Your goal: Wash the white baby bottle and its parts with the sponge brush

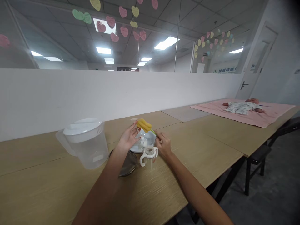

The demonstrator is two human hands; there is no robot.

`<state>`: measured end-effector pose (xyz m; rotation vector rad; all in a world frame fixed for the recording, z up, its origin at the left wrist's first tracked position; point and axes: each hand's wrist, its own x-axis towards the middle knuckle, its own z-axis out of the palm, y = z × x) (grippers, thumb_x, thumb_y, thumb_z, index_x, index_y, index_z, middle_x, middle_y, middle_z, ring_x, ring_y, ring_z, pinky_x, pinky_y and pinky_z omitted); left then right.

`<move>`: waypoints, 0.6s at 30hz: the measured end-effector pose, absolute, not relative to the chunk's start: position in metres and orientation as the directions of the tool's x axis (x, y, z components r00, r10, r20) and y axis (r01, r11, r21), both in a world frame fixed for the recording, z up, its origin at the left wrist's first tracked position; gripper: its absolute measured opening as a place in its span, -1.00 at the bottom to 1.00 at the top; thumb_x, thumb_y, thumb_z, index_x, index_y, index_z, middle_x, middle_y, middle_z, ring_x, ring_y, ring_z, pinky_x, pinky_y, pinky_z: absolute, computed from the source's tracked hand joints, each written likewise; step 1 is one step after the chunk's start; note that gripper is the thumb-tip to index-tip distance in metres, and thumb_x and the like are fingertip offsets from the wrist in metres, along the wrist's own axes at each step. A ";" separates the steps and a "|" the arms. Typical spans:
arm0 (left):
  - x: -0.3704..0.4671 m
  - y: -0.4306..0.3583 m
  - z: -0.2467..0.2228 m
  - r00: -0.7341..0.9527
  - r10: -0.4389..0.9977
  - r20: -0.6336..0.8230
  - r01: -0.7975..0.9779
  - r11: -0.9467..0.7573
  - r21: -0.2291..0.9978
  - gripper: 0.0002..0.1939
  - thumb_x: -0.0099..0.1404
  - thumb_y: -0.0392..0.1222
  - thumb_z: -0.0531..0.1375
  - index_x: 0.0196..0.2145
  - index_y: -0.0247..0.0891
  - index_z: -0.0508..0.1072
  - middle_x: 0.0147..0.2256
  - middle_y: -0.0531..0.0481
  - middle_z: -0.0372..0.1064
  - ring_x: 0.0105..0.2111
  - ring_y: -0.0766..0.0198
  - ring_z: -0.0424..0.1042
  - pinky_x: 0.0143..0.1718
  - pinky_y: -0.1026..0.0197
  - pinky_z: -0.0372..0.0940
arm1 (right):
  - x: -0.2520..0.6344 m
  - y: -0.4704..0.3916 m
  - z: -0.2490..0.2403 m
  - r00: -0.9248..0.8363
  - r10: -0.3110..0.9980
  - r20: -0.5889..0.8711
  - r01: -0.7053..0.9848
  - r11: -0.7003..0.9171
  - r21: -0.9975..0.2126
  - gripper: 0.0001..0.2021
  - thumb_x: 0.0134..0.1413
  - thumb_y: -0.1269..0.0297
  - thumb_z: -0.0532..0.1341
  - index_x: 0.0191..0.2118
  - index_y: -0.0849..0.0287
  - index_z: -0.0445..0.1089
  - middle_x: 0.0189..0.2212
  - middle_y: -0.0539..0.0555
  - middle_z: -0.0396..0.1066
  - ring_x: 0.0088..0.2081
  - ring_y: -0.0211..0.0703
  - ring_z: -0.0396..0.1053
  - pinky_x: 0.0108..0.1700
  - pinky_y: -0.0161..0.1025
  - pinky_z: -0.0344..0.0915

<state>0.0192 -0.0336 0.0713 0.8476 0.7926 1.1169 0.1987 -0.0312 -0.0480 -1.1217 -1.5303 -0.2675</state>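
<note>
My right hand point(163, 143) is closed around the green handle point(153, 132) of a bottle brush with a yellow sponge head point(144, 125). The sponge is held up over a white bowl point(150, 138). My left hand point(127, 137) is at the sponge's left end, its fingers apart and the fingertips close to or touching it. Small white bottle parts point(143, 142) show in the bowl, partly behind my left fingers. In front of the bowl stands a clear baby bottle point(149, 159) with white handles and no lid. A dark round tray point(128, 164) lies under my left forearm.
On the left stands a clear plastic pitcher point(91, 150) with a white lid. A pink cloth point(262, 120) at the far right bears a baby-like figure point(242, 107), possibly a doll. A white wall point(131, 93) backs the wooden table point(199, 140); a black stool point(257, 156) is at right.
</note>
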 end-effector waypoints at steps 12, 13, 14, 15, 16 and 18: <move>0.001 -0.034 0.087 0.260 0.962 -0.086 -0.478 0.206 0.854 -0.63 0.26 -0.13 0.13 0.04 -0.05 0.31 -0.10 -0.08 0.34 -0.16 0.29 0.39 -0.08 0.06 0.31 | 0.219 -0.021 -0.052 0.011 0.405 0.914 0.845 0.485 -0.225 -0.54 -0.02 0.55 -0.03 -0.08 0.06 0.44 -0.26 0.11 0.37 -0.20 -0.19 0.29 -0.12 -0.21 0.28; 0.001 -0.033 0.087 0.258 0.962 -0.091 -0.482 0.209 0.851 -0.64 0.26 -0.13 0.12 0.02 -0.06 0.33 -0.11 -0.08 0.34 -0.16 0.29 0.39 -0.07 0.04 0.30 | 0.222 -0.020 -0.053 0.016 0.404 0.915 0.854 0.469 -0.223 -0.53 -0.04 0.56 -0.03 -0.08 0.06 0.43 -0.25 0.11 0.37 -0.19 -0.18 0.29 -0.10 -0.20 0.28; 0.001 -0.032 0.086 0.250 0.964 -0.087 -0.477 0.201 0.856 -0.66 0.25 -0.14 0.13 0.00 -0.07 0.35 -0.13 -0.08 0.35 -0.16 0.29 0.39 -0.06 0.03 0.29 | 0.224 -0.019 -0.054 0.026 0.400 0.916 0.863 0.454 -0.222 -0.52 -0.06 0.58 -0.03 -0.08 0.05 0.43 -0.24 0.11 0.36 -0.18 -0.17 0.28 -0.09 -0.19 0.27; 0.000 -0.031 0.085 0.234 0.969 -0.073 -0.462 0.177 0.869 -0.68 0.25 -0.14 0.13 -0.03 -0.09 0.37 -0.14 -0.07 0.35 -0.16 0.29 0.39 -0.06 0.03 0.29 | 0.227 -0.018 -0.055 0.037 0.392 0.919 0.871 0.439 -0.222 -0.50 -0.07 0.59 -0.03 -0.07 0.05 0.43 -0.23 0.11 0.35 -0.18 -0.17 0.27 -0.09 -0.18 0.26; 0.000 -0.030 0.084 0.205 0.978 -0.044 -0.431 0.130 0.893 -0.71 0.23 -0.14 0.14 -0.07 -0.12 0.41 -0.15 -0.07 0.36 -0.16 0.28 0.39 -0.07 0.03 0.29 | 0.229 -0.017 -0.056 0.047 0.386 0.921 0.878 0.424 -0.222 -0.49 -0.08 0.61 -0.03 -0.07 0.05 0.43 -0.23 0.11 0.35 -0.17 -0.16 0.26 -0.08 -0.18 0.25; -0.004 -0.028 0.082 0.096 0.992 0.076 -0.270 -0.048 0.962 -0.76 0.17 -0.14 0.18 -0.19 -0.20 0.47 -0.18 -0.08 0.40 -0.16 0.24 0.39 -0.07 0.07 0.28 | 0.231 -0.016 -0.057 0.057 0.387 0.920 0.890 0.399 -0.223 -0.48 -0.09 0.62 -0.03 -0.07 0.06 0.43 -0.23 0.11 0.35 -0.16 -0.15 0.24 -0.08 -0.18 0.24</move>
